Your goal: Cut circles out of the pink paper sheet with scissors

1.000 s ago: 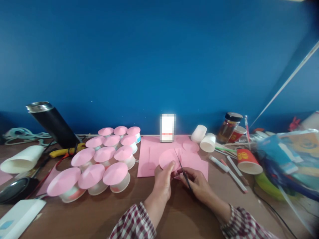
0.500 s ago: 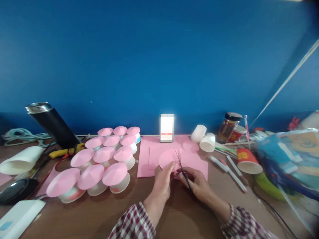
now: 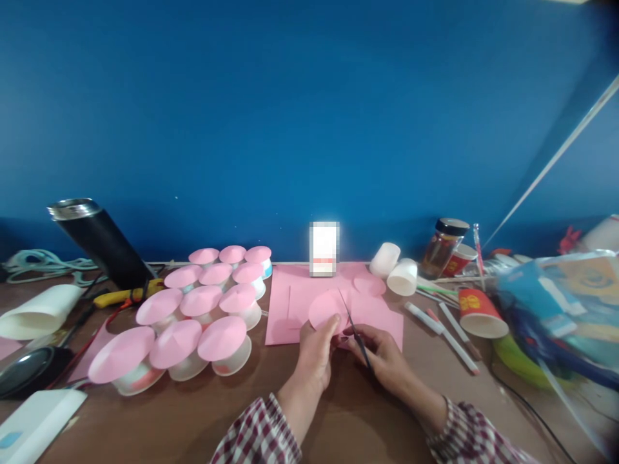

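The pink paper circle is just right of the middle of the frame, low down, over the flat pink sheets. The left hand holds its near edge, with the thumb on top and the other fingers curled under it. The thumb and fingers are pinched shut on the paper. The circle sticks out past the thumb tip, to the far side. It is round, so it has no real long way.

The right hand grips the dark scissors, its fingers bent around the handles. The scissors are long and thin. They point up and a bit left in the frame, with the tip at the right edge of the circle. I can't tell how wide the blades are open. The two hands are close together.

On the left side of the worktop, pink paper cones sit on paper cups in rows.
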The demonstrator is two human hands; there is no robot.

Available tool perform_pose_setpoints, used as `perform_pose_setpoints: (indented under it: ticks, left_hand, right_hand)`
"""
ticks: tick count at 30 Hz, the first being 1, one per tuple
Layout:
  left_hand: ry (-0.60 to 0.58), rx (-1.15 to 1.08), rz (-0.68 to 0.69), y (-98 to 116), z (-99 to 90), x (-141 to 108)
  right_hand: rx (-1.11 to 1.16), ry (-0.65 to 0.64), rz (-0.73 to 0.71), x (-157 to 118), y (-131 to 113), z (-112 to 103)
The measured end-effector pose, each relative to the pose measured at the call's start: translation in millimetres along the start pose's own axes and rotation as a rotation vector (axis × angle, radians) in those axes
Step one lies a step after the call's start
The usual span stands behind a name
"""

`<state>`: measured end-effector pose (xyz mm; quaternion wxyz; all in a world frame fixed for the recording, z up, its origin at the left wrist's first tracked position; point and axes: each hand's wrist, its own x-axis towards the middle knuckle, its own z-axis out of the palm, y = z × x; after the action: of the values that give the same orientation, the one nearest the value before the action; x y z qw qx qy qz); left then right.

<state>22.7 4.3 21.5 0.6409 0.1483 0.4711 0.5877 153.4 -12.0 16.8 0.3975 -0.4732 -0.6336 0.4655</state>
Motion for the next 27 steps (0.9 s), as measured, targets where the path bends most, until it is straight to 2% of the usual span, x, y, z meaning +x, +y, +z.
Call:
perform_pose_setpoints:
  ticks: [12, 27]
  left_hand:
    - [-0.052, -0.025, 0.005, 0.6, 0.8, -1.6]
    - [0.013, 0.02, 0.015, -2.4, -0.4, -1.7]
  right_hand:
    - [-0.046, 0.006, 0.007, -0.4, -3.6, 0.9]
    - [-0.011, -0.019, -0.01, -0.7, -0.6, 0.5]
